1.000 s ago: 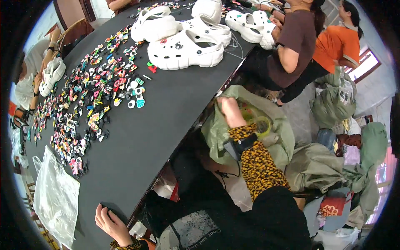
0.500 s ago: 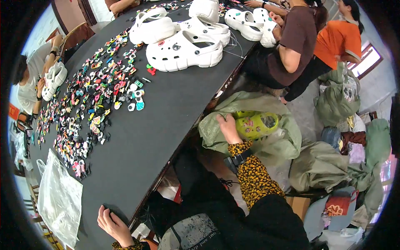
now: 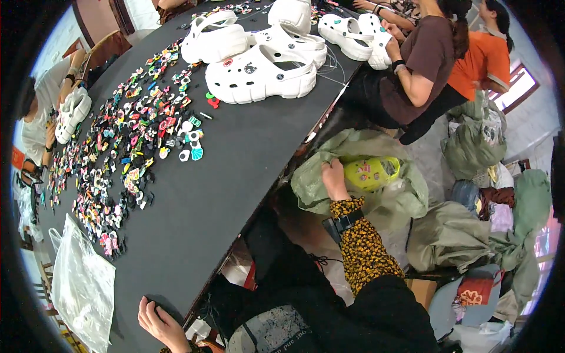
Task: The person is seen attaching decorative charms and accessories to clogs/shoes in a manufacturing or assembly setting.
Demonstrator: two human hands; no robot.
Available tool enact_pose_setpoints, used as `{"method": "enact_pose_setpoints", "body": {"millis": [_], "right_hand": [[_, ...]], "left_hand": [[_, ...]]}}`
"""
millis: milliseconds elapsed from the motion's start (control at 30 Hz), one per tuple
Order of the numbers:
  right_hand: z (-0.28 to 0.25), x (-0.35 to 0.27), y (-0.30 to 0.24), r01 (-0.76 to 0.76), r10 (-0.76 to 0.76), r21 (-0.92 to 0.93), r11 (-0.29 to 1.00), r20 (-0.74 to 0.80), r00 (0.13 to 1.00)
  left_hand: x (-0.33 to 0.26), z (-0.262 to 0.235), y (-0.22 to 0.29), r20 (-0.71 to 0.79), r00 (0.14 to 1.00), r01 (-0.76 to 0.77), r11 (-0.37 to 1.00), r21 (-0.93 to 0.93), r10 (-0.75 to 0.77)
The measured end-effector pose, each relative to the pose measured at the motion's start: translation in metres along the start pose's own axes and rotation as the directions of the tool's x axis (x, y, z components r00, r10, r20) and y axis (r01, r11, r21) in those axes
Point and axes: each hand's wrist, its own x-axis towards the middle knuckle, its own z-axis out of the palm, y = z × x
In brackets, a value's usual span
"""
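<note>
My right hand [image 3: 335, 180] is over a pale green woven sack [image 3: 318, 197] beside the table, its fingers closed on the sack's near-left rim. A yellow-green clog [image 3: 371, 173] with small charms on it lies in the mouth of the sack, just right of that hand. A clear plastic piece shows by the clog. My left hand [image 3: 160, 325] rests on the dark table [image 3: 194, 223] near its front edge, fingers loosely stretched out and holding nothing.
White clogs [image 3: 259, 79] stand on the table behind a heap of colourful shoe charms [image 3: 129, 147]. A clear plastic bag [image 3: 82, 288] lies at the left. People sit around the table, some handling white clogs. More sacks [image 3: 450, 235] and a grey chair [image 3: 441, 300] are at the right.
My right hand has moved slightly right and down, and the sack's rim has shifted with it. Less of the yellow-green clogs shows now. My left hand has stayed on the table.
</note>
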Motion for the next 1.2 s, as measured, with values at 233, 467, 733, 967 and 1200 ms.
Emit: {"method": "enact_pose_setpoints", "body": {"millis": [233, 467, 733, 967, 1200], "right_hand": [[-0.016, 0.030, 0.045, 0.032, -0.032, 0.000, 0.999, -0.135, 0.990], [-0.027, 0.018, 0.030, 0.080, -0.100, -0.227, 0.971, -0.078, 0.992], [0.011, -0.095, 0.015, 0.111, 0.003, -0.284, 0.952, 0.372, 0.928], [0.031, -0.120, -0.024, 0.247, -0.199, -0.069, 0.967, 0.404, 0.893], [0.001, -0.117, -0.041, -0.086, -0.056, 0.231, 0.969, 0.546, 0.836]], "left_hand": [[0.001, 0.002, 0.001, 0.008, 1.000, 0.011, 1.000, -0.020, -0.011], [0.003, -0.003, 0.002, 0.050, 0.998, 0.030, 0.999, 0.011, -0.031], [0.055, -0.048, 0.112, 0.196, 0.964, -0.003, 0.745, -0.667, 0.179], [0.053, 0.056, 0.203, 0.630, 0.656, 0.317, 0.606, -0.730, 0.416], [0.033, 0.144, 0.280, 0.598, 0.574, 0.363, 0.481, -0.798, 0.559]]}}
